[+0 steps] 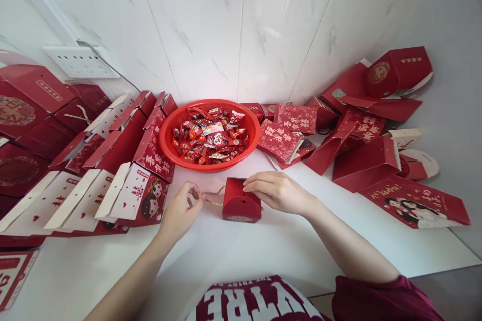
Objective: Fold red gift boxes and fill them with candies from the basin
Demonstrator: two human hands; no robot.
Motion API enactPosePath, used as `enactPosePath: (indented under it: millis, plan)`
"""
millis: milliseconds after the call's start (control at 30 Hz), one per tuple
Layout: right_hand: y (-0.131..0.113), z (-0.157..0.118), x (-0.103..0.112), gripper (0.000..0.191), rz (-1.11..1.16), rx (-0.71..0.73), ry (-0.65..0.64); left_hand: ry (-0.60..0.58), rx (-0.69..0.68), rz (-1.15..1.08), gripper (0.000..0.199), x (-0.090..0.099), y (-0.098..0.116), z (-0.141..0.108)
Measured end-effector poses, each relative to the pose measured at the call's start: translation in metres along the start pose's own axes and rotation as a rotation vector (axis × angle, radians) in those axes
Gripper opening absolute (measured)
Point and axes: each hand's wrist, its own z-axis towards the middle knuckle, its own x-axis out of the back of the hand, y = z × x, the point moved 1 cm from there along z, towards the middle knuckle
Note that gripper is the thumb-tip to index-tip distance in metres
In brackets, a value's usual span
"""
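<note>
A small dark red box [241, 205] stands on the white table, below the basin. A gold cord [216, 202] runs out from its left side. My left hand [185, 205] pinches the far end of that cord between thumb and fingertips, a little left of the box. Over the box's upper right part lies my right hand [274, 191], its fingers stretched together across the top; its thumb is hidden, so I cannot see whether it grips the box. A hole shows in the box's curved front flap.
A red basin [209, 166] full of wrapped sweets stands by the tiled wall. Rows of red and white boxes [131, 193] line the left. Flat and folded red cartons [367, 163] are heaped at the right. A socket strip [81, 62] is on the wall.
</note>
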Motion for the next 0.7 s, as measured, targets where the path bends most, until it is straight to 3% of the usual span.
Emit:
enactPosePath:
  millis: [67, 133, 233, 333, 467, 700]
  plan:
    - [0.001, 0.002, 0.0, 0.023, -0.004, 0.011, 0.02, 0.177, -0.118, 0.139, 0.021, 0.003, 0.005, -0.002]
    - [0.001, 0.005, 0.0, 0.021, 0.015, 0.016, 0.026, 0.225, -0.277, 0.2, 0.016, 0.004, 0.019, -0.003]
    - [0.0, 0.01, 0.0, 0.02, 0.059, 0.036, 0.013, 0.082, -0.509, 0.224, 0.013, 0.004, 0.045, 0.003]
    - [-0.001, 0.013, -0.001, 0.02, 0.059, 0.054, 0.013, -0.027, -0.649, 0.226, 0.013, -0.002, 0.065, 0.015]
    - [0.001, 0.014, -0.002, 0.021, 0.039, 0.029, 0.032, -0.12, -0.686, 0.262, 0.017, -0.014, 0.072, 0.026]
    - [0.011, 0.015, -0.001, 0.021, 0.042, -0.036, 0.059, -0.29, -0.54, 0.172, 0.042, -0.025, 0.059, 0.023]
